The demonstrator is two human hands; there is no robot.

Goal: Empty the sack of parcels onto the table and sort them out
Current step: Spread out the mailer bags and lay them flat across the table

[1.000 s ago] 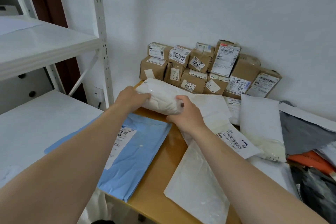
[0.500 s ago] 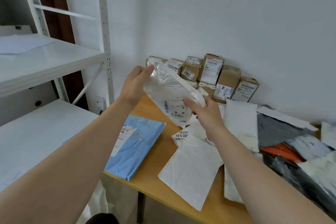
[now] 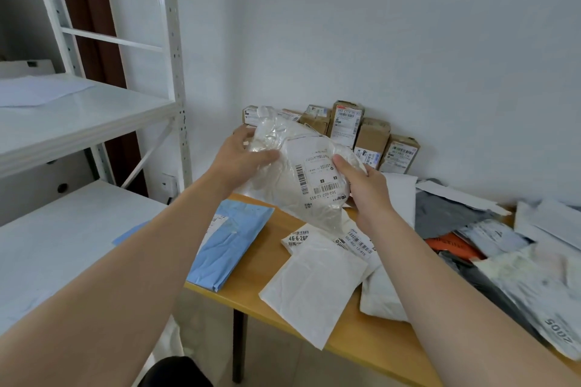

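Clear-bagged parcel (image 3: 301, 173), lifted off the table (image 3: 261, 267) below and turned label-up, gripped at both ends by left hand (image 3: 242, 157) and right hand (image 3: 364, 192), ready for sorting.

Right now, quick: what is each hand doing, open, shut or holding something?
Left hand: holds the clear-wrapped parcel by its left end.
Right hand: holds the same parcel's right side, thumb on top.

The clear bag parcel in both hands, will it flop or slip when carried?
Probably floppy: the parcel bulges and its crinkled film sags below the grip. Likely slippery, since the film is glossy. Seemingly light: left hand and right hand hold it up by its sides.
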